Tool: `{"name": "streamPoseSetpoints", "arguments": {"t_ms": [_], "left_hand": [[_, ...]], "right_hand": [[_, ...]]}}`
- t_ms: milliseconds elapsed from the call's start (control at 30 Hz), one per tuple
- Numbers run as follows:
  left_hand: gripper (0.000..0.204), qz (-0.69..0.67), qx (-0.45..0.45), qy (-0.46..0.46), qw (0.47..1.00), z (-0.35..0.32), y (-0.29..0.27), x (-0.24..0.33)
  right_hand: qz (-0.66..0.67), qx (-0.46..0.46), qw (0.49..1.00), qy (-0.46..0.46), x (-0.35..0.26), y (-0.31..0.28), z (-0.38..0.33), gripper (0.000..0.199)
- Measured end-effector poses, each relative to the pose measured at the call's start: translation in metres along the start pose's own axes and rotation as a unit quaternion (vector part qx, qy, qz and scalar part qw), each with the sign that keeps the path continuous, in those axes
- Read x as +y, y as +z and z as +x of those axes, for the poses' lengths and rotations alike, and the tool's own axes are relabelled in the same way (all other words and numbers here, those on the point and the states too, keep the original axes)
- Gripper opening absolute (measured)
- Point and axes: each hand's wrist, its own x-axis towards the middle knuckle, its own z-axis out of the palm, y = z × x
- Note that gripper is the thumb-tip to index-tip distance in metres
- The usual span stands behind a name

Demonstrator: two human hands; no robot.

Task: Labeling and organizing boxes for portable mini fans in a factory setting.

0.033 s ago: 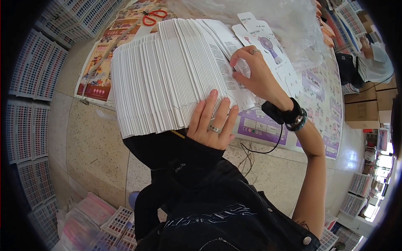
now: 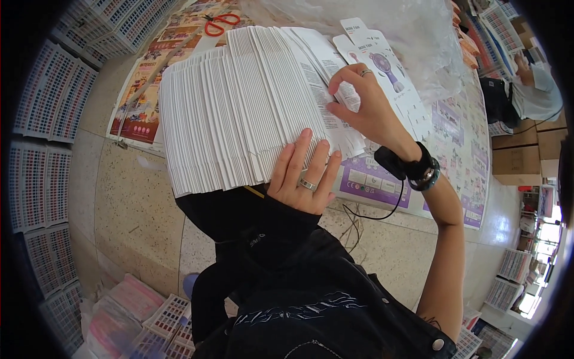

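A long overlapping row of white folded card sheets lies in front of me, mostly showing its edges. Its right-hand sheets carry lines of small dark print. My left hand rests flat on the near edge of the row, fingers spread, a ring on one finger. Over the printed sheets, my right hand curves with thumb and index finger apart; I see nothing between them. Its other fingers are partly hidden. Just beyond it, flattened white cartons show a purple hand-held fan picture.
Red-handled scissors lie at the far left of the printed table cover. Clear plastic film is heaped at the back. Stacked trays stand at left, cardboard boxes at right. Another person sits at far right.
My right thumb has shifted very slightly to the left, opening a little from the index finger. Everything else looks the same.
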Motion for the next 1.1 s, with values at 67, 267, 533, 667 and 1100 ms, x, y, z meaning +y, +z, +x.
{"name": "streamPoseSetpoints", "arguments": {"t_ms": [67, 267, 533, 667, 1100], "left_hand": [[0.083, 0.016, 0.005, -0.002, 1.000, -0.001, 0.000, 0.000], [0.067, 0.020, 0.016, 0.008, 1.000, 0.002, 0.000, 0.001], [0.066, 0.049, 0.025, 0.010, 0.998, -0.001, 0.001, 0.000], [0.086, 0.037, 0.006, -0.025, 0.999, -0.003, -0.002, 0.006], [0.092, 0.053, 0.038, -0.053, 0.996, -0.010, 0.003, 0.008]], "right_hand": [[0.032, -0.027, 0.999, 0.001, -0.014, -0.006, 0.004, 0.024], [0.056, -0.091, 0.994, 0.021, -0.020, -0.006, 0.007, 0.025], [0.089, -0.095, 0.991, 0.016, -0.014, 0.000, 0.003, 0.025], [0.101, -0.091, 0.990, 0.027, -0.015, 0.002, 0.000, 0.023], [0.097, -0.081, 0.992, 0.006, -0.019, 0.001, 0.004, 0.028]]}}
